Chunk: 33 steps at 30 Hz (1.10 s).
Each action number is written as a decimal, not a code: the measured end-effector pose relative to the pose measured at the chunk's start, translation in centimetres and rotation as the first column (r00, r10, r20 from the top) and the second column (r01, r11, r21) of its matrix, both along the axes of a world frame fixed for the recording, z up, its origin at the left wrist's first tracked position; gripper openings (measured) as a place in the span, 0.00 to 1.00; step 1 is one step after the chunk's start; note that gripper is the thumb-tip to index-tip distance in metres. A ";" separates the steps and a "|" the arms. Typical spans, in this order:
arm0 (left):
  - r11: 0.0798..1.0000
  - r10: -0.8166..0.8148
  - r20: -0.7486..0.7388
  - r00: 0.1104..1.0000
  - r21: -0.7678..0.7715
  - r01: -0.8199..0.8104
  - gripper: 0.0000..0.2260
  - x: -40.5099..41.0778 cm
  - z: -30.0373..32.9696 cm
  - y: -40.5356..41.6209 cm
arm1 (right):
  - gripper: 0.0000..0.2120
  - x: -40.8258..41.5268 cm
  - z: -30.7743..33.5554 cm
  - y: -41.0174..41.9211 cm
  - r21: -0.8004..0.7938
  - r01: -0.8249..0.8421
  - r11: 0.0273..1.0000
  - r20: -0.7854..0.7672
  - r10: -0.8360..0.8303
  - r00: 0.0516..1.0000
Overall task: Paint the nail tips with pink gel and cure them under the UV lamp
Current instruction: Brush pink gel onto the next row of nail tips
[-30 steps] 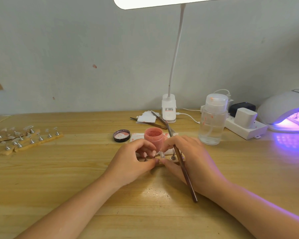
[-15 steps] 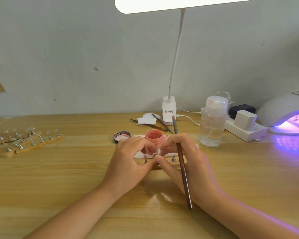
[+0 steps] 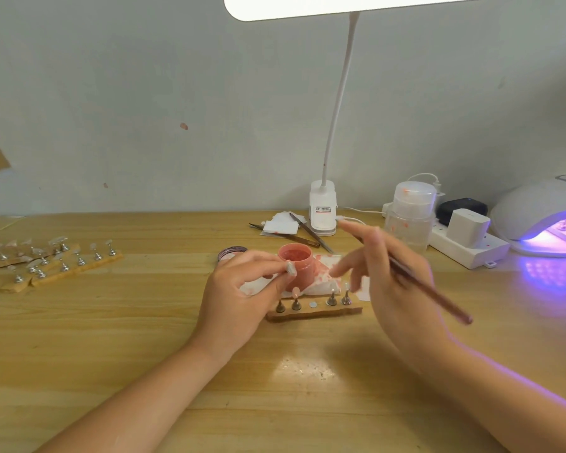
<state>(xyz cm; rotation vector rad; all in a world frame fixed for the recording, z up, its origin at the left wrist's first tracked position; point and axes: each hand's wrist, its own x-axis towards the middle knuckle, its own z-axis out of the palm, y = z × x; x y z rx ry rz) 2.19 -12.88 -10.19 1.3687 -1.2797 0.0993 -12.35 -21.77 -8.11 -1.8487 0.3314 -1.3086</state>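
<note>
On the counter (image 3: 111, 322), the left hand (image 3: 239, 299) pinches a nail tip (image 3: 290, 268) in its grip beside the pink gel jar (image 3: 296, 264). The blurred right hand (image 3: 392, 282) holds a brush (image 3: 428, 289). Far right, the UV lamp (image 3: 536, 214) glows purple.

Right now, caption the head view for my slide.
Left hand pinches a nail tip beside the pink gel jar; right hand holds a brush.

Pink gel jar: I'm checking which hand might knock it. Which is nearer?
Left. The left hand sits against the pink gel jar; the right hand, holding the brush, is off to its right.
</note>
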 end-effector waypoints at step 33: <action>0.998 0.033 -0.106 0.994 0.054 -0.027 0.11 0.8 -0.2 -0.3 | 0.18 5.4 3.9 -6.1 -0.070 0.248 0.966 -0.442 -0.253 0.861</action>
